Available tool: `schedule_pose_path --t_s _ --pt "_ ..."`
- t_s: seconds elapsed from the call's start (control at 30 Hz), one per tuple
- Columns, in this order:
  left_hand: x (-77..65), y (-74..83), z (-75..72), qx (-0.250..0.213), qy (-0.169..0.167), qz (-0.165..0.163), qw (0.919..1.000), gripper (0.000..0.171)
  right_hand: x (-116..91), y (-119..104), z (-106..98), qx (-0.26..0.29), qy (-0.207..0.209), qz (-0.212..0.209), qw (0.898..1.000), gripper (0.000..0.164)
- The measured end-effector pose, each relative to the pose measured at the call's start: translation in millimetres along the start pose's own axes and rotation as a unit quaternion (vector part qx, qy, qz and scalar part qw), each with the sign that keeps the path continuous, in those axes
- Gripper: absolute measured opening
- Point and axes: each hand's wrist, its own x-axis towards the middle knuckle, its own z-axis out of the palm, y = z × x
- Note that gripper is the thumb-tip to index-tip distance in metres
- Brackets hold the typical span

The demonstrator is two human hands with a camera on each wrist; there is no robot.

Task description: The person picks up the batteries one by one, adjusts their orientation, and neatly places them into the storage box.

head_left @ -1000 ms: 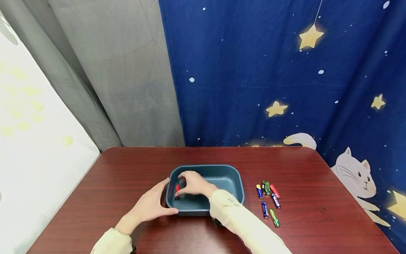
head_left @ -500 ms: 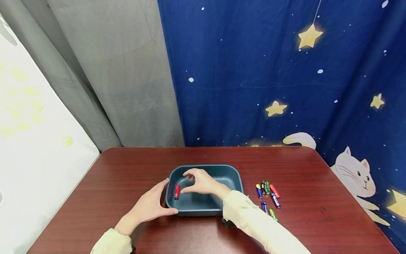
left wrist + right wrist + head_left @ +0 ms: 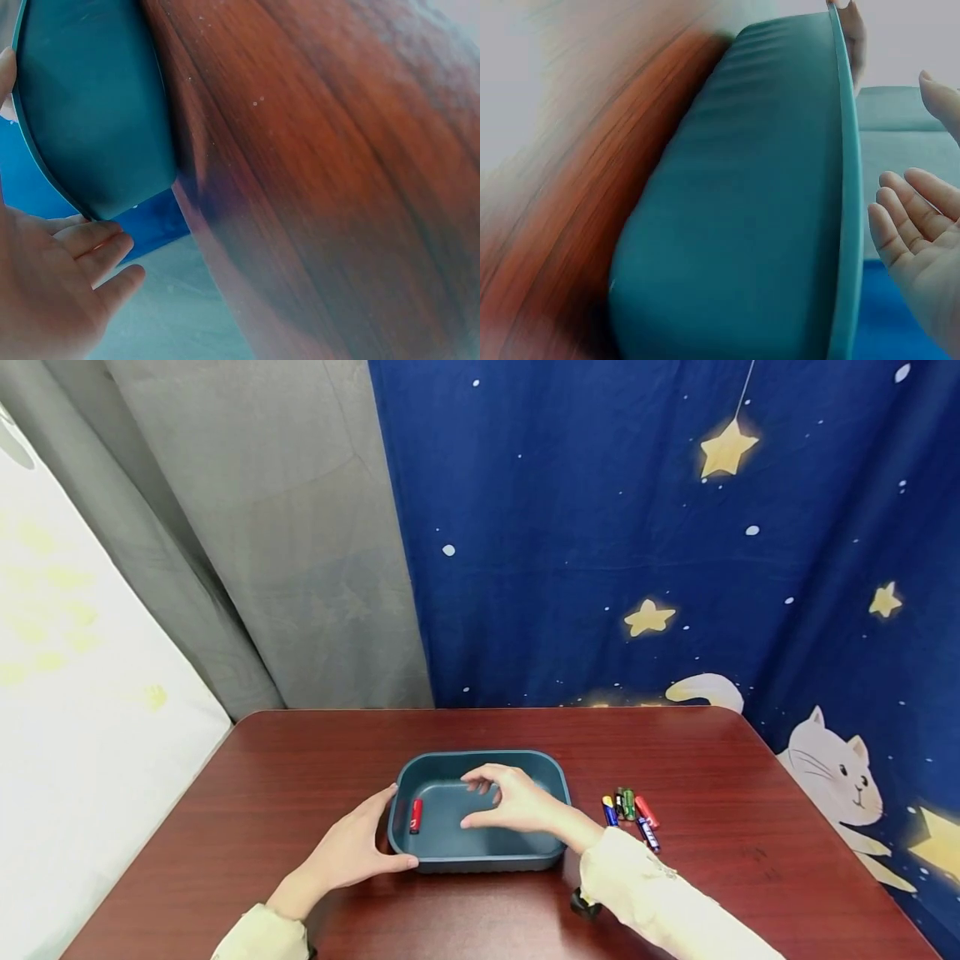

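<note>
A dark teal plastic box (image 3: 487,864) stands open-topped on the table. In it, near the left end, lies a single red battery (image 3: 416,816). My left hand (image 3: 352,842) rests against the box's left end, thumb at the front corner and fairly straight fingers along the side. The left wrist view shows those fingers (image 3: 101,251) touching the outside by the rim. Over the middle of the box is my right hand (image 3: 517,802), holding nothing, thumb and fingers apart. The right wrist view has this hand (image 3: 922,232) beyond the teal rim with its palm bare.
To the right of the box lie several loose batteries, among them a red one (image 3: 647,812), a green one (image 3: 628,804) and a blue one (image 3: 648,835). My right sleeve (image 3: 660,893) passes in front of that group. Curtains (image 3: 600,527) hang behind the reddish-brown table (image 3: 300,752).
My right hand has let go of the red battery at the box's left end and moved right, fingers spread. Its sleeve now covers the nearer loose batteries. The left hand stays at the box.
</note>
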Motion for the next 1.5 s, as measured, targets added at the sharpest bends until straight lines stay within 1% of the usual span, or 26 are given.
schedule_pose_path --t_s 0.27,0.43,0.53,0.67,0.87,1.0,1.2,1.37,1.5 --pt "-0.2 1.0 0.4 0.006 0.002 0.001 1.0 0.106 -23 17 -24 -0.002 0.029 0.013 0.999 0.051" --pt "0.6 0.2 1.8 0.009 -0.001 0.001 1.0 0.107 -43 28 -40 -0.012 0.054 0.025 0.998 0.05" --pt "0.4 0.0 2.1 0.008 -0.003 0.0 1.0 0.107 -55 37 -49 -0.029 0.078 0.039 0.996 0.048" --pt "0.0 0.6 1.7 0.005 -0.004 -0.003 1.0 0.107 -70 46 -63 -0.037 0.108 0.057 0.992 0.047" --pt "-0.3 2.3 1.0 -0.002 -0.01 -0.008 0.9999 0.107 -97 63 -79 -0.051 0.125 0.075 0.988 0.043" --pt "-0.8 2.2 0.8 -0.003 -0.012 -0.011 0.9999 0.107 -117 73 -83 -0.057 0.127 0.077 0.987 0.042" --pt "-1.1 0.9 1.1 -0.005 -0.008 -0.012 0.9999 0.106 -143 80 -82 -0.039 0.124 0.079 0.988 0.042" --pt "-1.6 0.6 1.2 -0.003 -0.006 -0.013 0.9999 0.107 -159 83 -76 -0.048 0.125 0.065 0.989 0.038" --pt "-2.0 1.1 -0.3 -0.005 -0.007 -0.014 0.9999 0.107 -167 85 -71 -0.054 0.122 0.048 0.99 0.037"
